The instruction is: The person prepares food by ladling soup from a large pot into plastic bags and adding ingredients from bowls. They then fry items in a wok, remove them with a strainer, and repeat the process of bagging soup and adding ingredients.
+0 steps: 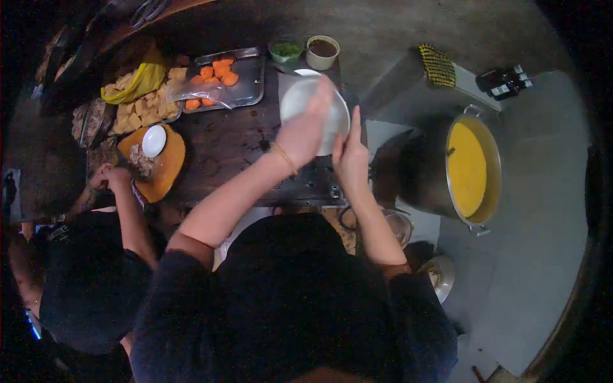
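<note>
A round white bowl (295, 97) is at the right end of the dark wooden table. My left hand (310, 124) reaches over the bowl, its fingers smeared by motion, and covers part of the inside. At the bowl's lower right rim, my right hand (351, 156) grips the edge, with one finger pointing up along the side. Another white rim (308, 73) shows just behind the bowl. Close beyond it stand a tub of dark sauce (322, 51) and a clear bowl of chopped greens (286, 49).
Right of the table stands a large pot of yellow liquid (468, 169). A metal tray (250, 89) holds orange pieces, beside a pile of pale cubes (145, 110). At left, a co-worker's hands (113, 177) are at an orange board (167, 167) with chopped meat and a small white dish.
</note>
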`<state>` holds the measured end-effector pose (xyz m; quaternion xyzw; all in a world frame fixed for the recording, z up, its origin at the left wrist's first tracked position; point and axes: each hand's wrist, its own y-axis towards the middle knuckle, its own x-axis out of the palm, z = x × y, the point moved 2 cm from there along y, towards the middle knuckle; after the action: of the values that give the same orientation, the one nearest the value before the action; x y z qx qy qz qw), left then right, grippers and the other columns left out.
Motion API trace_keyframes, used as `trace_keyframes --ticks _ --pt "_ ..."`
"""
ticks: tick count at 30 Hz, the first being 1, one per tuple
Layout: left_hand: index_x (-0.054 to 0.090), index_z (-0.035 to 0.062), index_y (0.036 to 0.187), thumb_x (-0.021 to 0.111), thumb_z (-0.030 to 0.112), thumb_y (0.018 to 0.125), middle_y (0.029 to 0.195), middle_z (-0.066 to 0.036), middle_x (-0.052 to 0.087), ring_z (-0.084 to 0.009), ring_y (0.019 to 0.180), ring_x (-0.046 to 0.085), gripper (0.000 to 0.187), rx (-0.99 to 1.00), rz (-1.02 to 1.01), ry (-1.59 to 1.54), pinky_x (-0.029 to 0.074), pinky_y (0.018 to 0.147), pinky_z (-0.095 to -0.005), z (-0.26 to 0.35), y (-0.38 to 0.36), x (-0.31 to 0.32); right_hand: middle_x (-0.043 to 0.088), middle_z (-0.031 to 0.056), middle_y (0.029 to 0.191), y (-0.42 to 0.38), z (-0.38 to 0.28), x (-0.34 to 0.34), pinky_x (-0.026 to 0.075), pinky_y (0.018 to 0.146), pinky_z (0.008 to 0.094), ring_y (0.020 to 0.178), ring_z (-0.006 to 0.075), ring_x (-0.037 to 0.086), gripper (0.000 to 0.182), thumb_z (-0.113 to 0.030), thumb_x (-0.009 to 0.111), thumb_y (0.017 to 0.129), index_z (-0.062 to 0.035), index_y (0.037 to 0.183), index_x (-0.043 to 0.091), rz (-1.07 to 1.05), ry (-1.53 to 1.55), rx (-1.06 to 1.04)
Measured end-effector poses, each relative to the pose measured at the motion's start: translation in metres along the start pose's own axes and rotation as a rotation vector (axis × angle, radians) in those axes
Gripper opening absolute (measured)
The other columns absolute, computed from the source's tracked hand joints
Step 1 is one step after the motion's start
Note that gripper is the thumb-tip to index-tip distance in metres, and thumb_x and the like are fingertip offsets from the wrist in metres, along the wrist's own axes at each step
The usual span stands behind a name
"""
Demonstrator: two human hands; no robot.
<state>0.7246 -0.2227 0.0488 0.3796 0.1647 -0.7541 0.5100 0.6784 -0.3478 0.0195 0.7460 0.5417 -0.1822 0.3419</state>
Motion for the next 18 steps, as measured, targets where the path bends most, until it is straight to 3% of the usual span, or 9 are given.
trace_keyframes --ticks 1,4,5,6,8,9,11,15,18 --pt "0.012 0.0092 0.135 0.045 -0.002 0.072 0.139 -0.013 0.021 -0.0368 0.103 0.048 0.073 0.29 0.019 -0.017 0.044 0.081 -0.0396 -0.008 -0.007 0.021 0.055 0.0239 0.064 0.0 0.005 0.005 0.045 0.049 0.0411 0.053 0.035 0.058 0.057 -0.008 0.049 0.08 -0.0043 0.132 0.026 -0.035 0.043 -0.007" --pt "0.017 0.0073 0.133 0.043 -0.003 0.072 0.138 -0.012 0.023 -0.0321 0.08 0.058 0.068 0.429 -0.341 0.243 0.047 0.074 -0.0389 -0.011 -0.021 0.034 0.058 0.0205 0.064 0.006 0.057 0.03 0.044 0.044 0.0381 0.048 0.0306 0.057 0.045 -0.008 0.048 0.081 0.0008 0.124 0.035 -0.08 0.245 -0.021" --pt "0.032 0.0065 0.127 0.047 0.0 0.072 0.135 -0.011 0.029 -0.0284 0.077 0.058 0.057 0.361 -0.395 0.361 0.048 0.067 -0.0372 0.001 -0.025 0.018 0.059 0.0157 0.066 0.008 0.056 0.03 0.043 0.039 0.0317 0.045 0.022 0.057 0.027 -0.007 0.045 0.083 0.0044 0.107 0.043 -0.277 0.495 0.288" --pt "0.032 0.0065 0.127 0.047 0.0 0.072 0.135 -0.011 0.029 -0.0284 0.077 0.058 0.057 0.367 -0.392 0.365 0.048 0.067 -0.0372 -0.002 -0.036 0.019 0.059 0.0157 0.066 0.009 0.058 0.033 0.043 0.039 0.0317 0.045 0.022 0.057 0.027 -0.007 0.045 0.083 0.0044 0.107 0.043 -0.272 0.495 0.284" --pt "0.045 0.0083 0.115 0.051 0.008 0.079 0.12 -0.013 0.045 -0.0261 0.064 0.057 0.036 0.473 0.121 0.085 0.049 0.055 -0.0326 -0.014 -0.062 0.025 0.059 0.0122 0.065 0.009 0.069 0.047 0.042 0.037 0.0256 0.044 0.0149 0.055 0.013 -0.006 0.043 0.084 0.0046 0.092 0.045 -0.228 0.64 0.495" --pt "0.045 0.0083 0.115 0.051 0.008 0.079 0.12 -0.013 0.045 -0.0261 0.064 0.057 0.036 0.482 0.122 0.088 0.049 0.055 -0.0326 -0.024 -0.074 0.045 0.059 0.0122 0.065 0.009 0.069 0.053 0.042 0.037 0.0256 0.044 0.0149 0.055 0.013 -0.006 0.043 0.084 0.0046 0.092 0.045 -0.22 0.643 0.49" --pt "0.055 0.0009 0.097 0.059 0.018 0.078 0.095 -0.009 0.058 -0.0219 0.067 0.06 0.026 -0.318 0.091 -0.591 0.047 0.052 -0.0316 -0.055 -0.088 0.078 0.058 0.0122 0.06 0.001 0.061 0.064 0.043 0.036 0.0256 0.042 0.0146 0.054 0.013 -0.007 0.044 0.084 0.0042 0.089 0.045 -0.185 0.794 0.482" --pt "0.054 -0.0082 0.089 0.057 0.018 0.081 0.08 -0.011 0.06 -0.0188 0.072 0.06 0.027 -0.682 0.45 -1.12 0.048 0.057 -0.0266 -0.089 -0.068 0.077 0.056 0.0087 0.054 -0.005 0.033 0.075 0.04 0.035 0.0255 0.039 0.0137 0.051 0.016 -0.012 0.048 0.085 0.0044 0.082 0.047 -0.336 0.723 0.414" --pt "0.045 -0.009 0.106 0.056 0.008 0.078 0.097 -0.014 0.056 -0.0203 0.082 0.059 0.034 -0.671 0.709 -1.456 0.05 0.067 -0.0299 -0.117 -0.051 0.066 0.055 0.0073 0.053 0.001 0.009 0.075 0.038 0.034 0.0251 0.037 0.0124 0.05 0.019 -0.014 0.049 0.085 0.0039 0.08 0.047 -0.507 0.655 0.416"
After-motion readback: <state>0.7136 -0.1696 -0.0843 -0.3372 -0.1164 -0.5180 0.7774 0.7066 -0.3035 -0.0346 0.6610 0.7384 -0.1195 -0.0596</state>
